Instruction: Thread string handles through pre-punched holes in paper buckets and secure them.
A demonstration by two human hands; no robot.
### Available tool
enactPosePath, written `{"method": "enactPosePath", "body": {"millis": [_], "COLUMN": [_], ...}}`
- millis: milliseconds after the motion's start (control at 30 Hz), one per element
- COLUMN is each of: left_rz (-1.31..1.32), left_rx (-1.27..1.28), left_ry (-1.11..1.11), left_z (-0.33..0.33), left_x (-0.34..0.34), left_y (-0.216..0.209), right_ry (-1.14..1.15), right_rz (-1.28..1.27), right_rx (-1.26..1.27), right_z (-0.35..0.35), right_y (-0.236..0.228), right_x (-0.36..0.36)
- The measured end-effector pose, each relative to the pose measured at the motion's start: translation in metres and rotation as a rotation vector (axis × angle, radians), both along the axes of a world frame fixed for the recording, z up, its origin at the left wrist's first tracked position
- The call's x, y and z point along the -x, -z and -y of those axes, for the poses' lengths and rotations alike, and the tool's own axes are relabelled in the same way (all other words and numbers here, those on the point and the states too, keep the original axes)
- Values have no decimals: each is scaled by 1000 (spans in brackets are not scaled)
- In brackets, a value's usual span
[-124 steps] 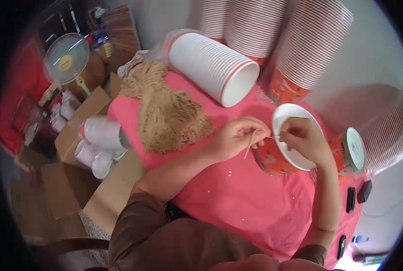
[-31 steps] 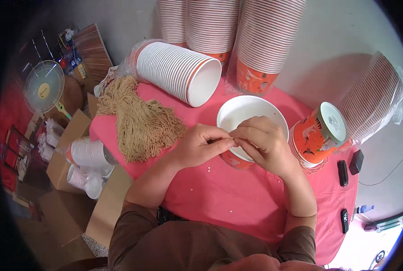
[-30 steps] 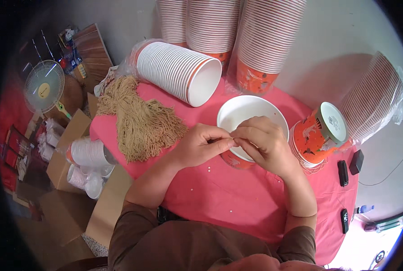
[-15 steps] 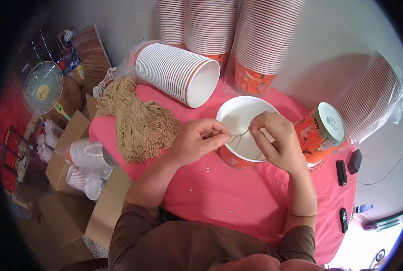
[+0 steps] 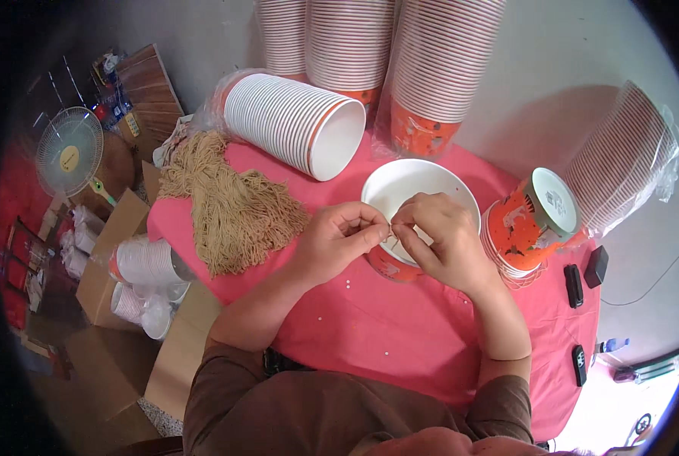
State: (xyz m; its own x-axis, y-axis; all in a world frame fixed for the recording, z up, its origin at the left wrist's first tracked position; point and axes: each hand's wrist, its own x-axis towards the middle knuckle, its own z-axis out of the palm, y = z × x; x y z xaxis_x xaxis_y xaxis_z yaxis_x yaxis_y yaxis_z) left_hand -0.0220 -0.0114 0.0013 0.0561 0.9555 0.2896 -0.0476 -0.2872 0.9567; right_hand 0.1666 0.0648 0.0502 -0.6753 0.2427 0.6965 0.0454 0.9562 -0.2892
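Observation:
My left hand (image 5: 339, 242) and my right hand (image 5: 444, 242) meet fingertip to fingertip over the near rim of a white paper bucket (image 5: 412, 181) with an orange outside. Both hands are closed in a pinch on a thin tan string (image 5: 392, 237). Only a short bit of it shows between the fingertips; the fingers cover the rest. To the left of my left hand lies a thick bundle of tan strings (image 5: 241, 220) on the pink tablecloth (image 5: 339, 327).
A nested stack of white-rimmed buckets (image 5: 294, 125) lies behind the bundle. Tall wrapped stacks (image 5: 446, 68) rise at the back. An upturned orange bucket (image 5: 518, 224) stands at right, near black devices (image 5: 574, 286). Small white beads (image 5: 348, 284) dot the cloth. Cardboard boxes (image 5: 119, 258) sit at left.
My right hand has moved left, closing the gap to my left hand. The string that stretched between them is now mostly covered by the fingers. The left hand barely moved.

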Motion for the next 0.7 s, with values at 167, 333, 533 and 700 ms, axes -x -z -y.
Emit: {"method": "enactPosePath", "body": {"millis": [167,333,533,700], "left_rz": [10,67,17,28], "left_rx": [-17,-29,8,-28], "left_ry": [21,24,-5,-13], "left_z": [1,1,0,1], "left_x": [0,-4,-3,-6], "left_y": [0,3,4,5], "right_ry": [12,17,-25,-3], "right_rz": [-46,-32,-23,2], "right_rx": [-75,-122,-56,-39], "right_z": [1,3,1,3], "right_y": [2,-1,0,-1], "right_x": [3,2,0,0]}}
